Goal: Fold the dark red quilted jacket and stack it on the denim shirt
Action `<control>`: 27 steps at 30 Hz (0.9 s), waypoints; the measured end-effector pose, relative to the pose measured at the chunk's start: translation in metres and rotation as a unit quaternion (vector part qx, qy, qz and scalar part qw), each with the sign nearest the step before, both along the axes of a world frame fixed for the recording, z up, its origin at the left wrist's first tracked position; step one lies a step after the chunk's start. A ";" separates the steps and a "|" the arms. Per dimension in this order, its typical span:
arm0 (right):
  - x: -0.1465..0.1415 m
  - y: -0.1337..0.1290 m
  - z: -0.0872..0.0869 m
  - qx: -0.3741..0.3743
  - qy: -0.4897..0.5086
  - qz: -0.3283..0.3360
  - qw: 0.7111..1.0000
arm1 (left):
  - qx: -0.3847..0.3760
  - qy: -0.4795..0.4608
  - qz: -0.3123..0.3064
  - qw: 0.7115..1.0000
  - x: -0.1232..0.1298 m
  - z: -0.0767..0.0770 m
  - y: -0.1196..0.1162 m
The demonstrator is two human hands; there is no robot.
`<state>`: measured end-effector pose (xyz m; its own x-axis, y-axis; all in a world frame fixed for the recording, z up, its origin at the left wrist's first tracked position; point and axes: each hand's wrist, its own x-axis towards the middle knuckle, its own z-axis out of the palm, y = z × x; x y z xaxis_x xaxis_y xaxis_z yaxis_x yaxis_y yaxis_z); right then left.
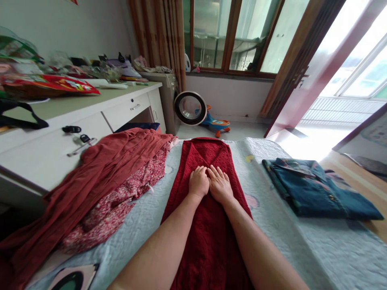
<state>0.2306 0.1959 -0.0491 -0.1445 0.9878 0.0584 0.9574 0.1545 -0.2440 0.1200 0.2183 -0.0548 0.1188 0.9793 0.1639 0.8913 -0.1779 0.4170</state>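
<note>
A dark red garment [208,241], folded into a long narrow strip, lies lengthwise in front of me on a pale quilted bed cover [281,249]. Its far end shows a crossed, V-shaped fold. My left hand [198,181] rests on the upper part of the cloth, its fingers slightly bent. Beside it, my right hand [220,183] lies flat on the same garment with its fingers spread. The two hands nearly touch at the thumbs. Neither one holds anything.
To the left lie a rust-red garment [117,153] and a red-and-white patterned one [105,217]. Folded denim clothes [317,189] sit at the right. A cluttered desk [127,94] stands along the left wall; beyond are an open washing machine door [190,108] and a blue ride-on toy [216,122].
</note>
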 end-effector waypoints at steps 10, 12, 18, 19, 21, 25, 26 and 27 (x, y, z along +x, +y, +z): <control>-0.001 0.002 -0.003 -0.003 0.007 -0.008 1.000 | -0.068 0.092 -0.036 0.993 -0.015 0.006 0.055; -0.001 0.002 -0.003 -0.004 0.009 -0.007 1.000 | -0.069 0.102 -0.029 0.992 -0.016 0.006 0.066; -0.001 0.002 -0.003 -0.012 0.013 -0.010 1.000 | -0.007 0.158 0.009 0.987 -0.023 0.004 0.092; -0.001 0.003 -0.003 -0.013 0.015 -0.010 1.000 | -0.006 0.162 0.007 0.987 -0.025 0.003 0.096; -0.001 0.003 -0.004 -0.011 0.018 -0.011 1.000 | -0.028 0.160 -0.003 0.987 -0.028 0.002 0.106; -0.001 0.004 -0.005 -0.003 0.021 -0.011 1.000 | -0.081 0.152 -0.011 0.985 -0.031 0.001 0.122; -0.001 0.004 -0.005 -0.003 0.021 -0.011 1.000 | -0.080 0.154 -0.006 0.985 -0.031 0.001 0.125; -0.001 0.004 -0.005 -0.003 0.020 -0.011 1.000 | -0.076 0.156 0.002 0.985 -0.032 0.001 0.127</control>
<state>0.2293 0.1996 -0.0545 -0.1195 0.9911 0.0580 0.9502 0.1311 -0.2828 0.0878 0.3456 -0.0540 0.1367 0.9902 -0.0293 0.9808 -0.1311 0.1441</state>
